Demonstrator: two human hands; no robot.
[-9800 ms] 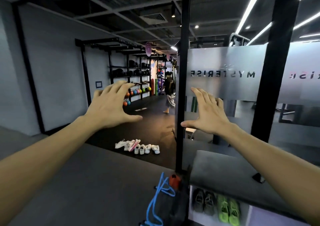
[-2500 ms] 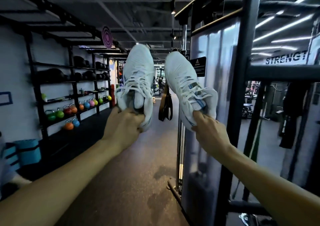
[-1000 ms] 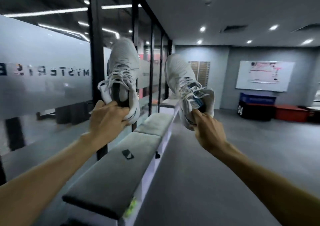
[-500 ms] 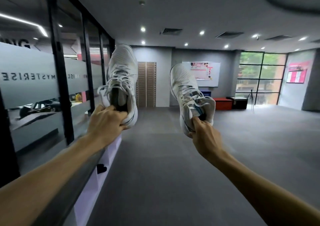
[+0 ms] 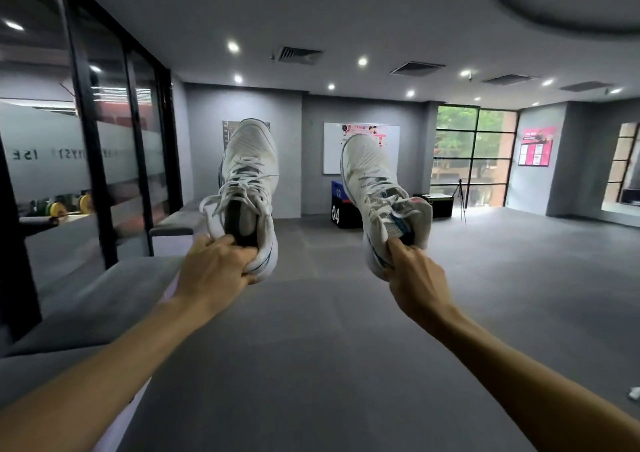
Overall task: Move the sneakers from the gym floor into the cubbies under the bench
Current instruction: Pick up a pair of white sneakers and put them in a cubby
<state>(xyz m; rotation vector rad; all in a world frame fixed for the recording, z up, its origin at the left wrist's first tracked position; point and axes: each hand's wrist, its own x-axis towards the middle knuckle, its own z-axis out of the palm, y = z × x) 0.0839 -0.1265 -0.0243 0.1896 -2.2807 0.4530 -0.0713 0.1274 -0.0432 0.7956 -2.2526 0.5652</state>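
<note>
Both hands are up in front of the camera, each carrying one white sneaker toe-up, well clear of the floor. The left hand (image 5: 216, 271) has its grip curled round the heel collar of the left sneaker (image 5: 247, 188), fingers hooked inside the opening. The right hand (image 5: 414, 276) pinches the back of the tongue and collar of the right sneaker (image 5: 379, 198), which tilts a bit toward 11 o'clock. The two shoes are apart, with a plain gap between them. The grey padded worktop (image 5: 104, 299) runs along the 8 to 10 o'clock side, its long edge just under the left forearm, backed by the glass partition (image 5: 114, 146). The cubby openings under it aren't visible from this angle, so can't say what's in them. From 12 round to 4 o'clock there's loads of open grey floor (image 5: 381, 347). A dark plyo box (image 5: 341, 209) marked 04 sits far off at 12, near the back wall.
</note>
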